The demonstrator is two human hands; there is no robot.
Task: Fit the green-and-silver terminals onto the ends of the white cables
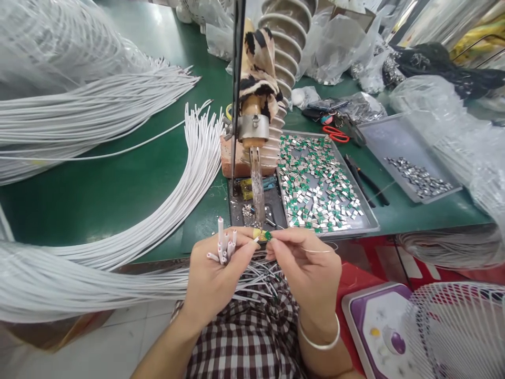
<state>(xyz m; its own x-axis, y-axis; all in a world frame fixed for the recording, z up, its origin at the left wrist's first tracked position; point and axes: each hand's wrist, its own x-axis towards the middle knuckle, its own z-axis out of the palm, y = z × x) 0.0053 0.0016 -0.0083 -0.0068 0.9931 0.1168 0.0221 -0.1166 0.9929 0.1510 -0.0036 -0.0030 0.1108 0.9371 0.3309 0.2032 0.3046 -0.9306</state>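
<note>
My left hand (221, 268) is closed around several white cables (225, 243), their cut ends standing up past the fingers. Between its thumb and forefinger one cable end points right, and something yellow shows at the fingertip. My right hand (305, 266) pinches a small green connector board (268, 235), which meets or nearly meets that cable end; I cannot tell which. A thin pale wire (317, 250) runs by the right fingers. Just above both hands hangs a clamped soldering iron (257, 184), its tip pointing down near the connector.
A metal tray (373, 223) of loose green-and-silver connectors stands right of the iron. Beyond it lie pliers (371, 184), red-handled scissors (336, 133) and a bin (437, 181) of metal parts. Cable bundles (173, 210) cover the left. A fan (461, 326) stands low at right.
</note>
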